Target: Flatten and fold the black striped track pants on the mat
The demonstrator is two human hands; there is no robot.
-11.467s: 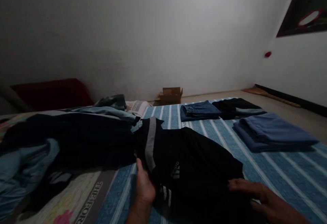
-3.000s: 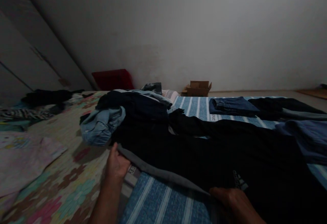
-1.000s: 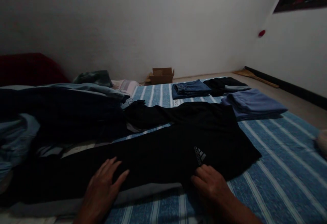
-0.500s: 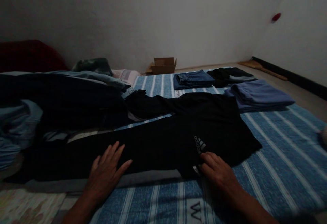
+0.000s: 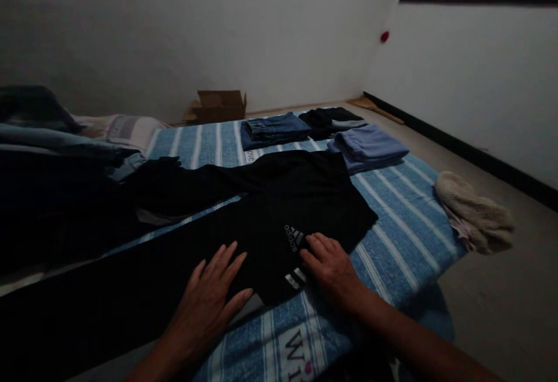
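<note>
Black track pants [image 5: 244,219] with a white three-stripe logo lie spread flat across the near part of the blue striped sheet [image 5: 392,236], their legs running off to the left. I see my left hand [image 5: 213,297] resting palm-down on the fabric with fingers spread wide, gripping nothing. My right hand [image 5: 331,266] lies just right of it, fingers flat and loosely open, fingertips touching the pants right beside the logo.

Left of the pants, a dark pile of unfolded clothes [image 5: 56,184] sits heaped up, touching the pant legs. Farther off on the sheet lie three folded stacks: folded blue jeans [image 5: 272,129], a folded black garment [image 5: 331,120] to their right, and a folded purple garment [image 5: 370,146] nearer, just beside the waist of the pants. At the right edge of the sheet, a beige cloth [image 5: 475,213] hangs over the corner. Against the far wall, an open cardboard box [image 5: 220,104] stands on the floor.
</note>
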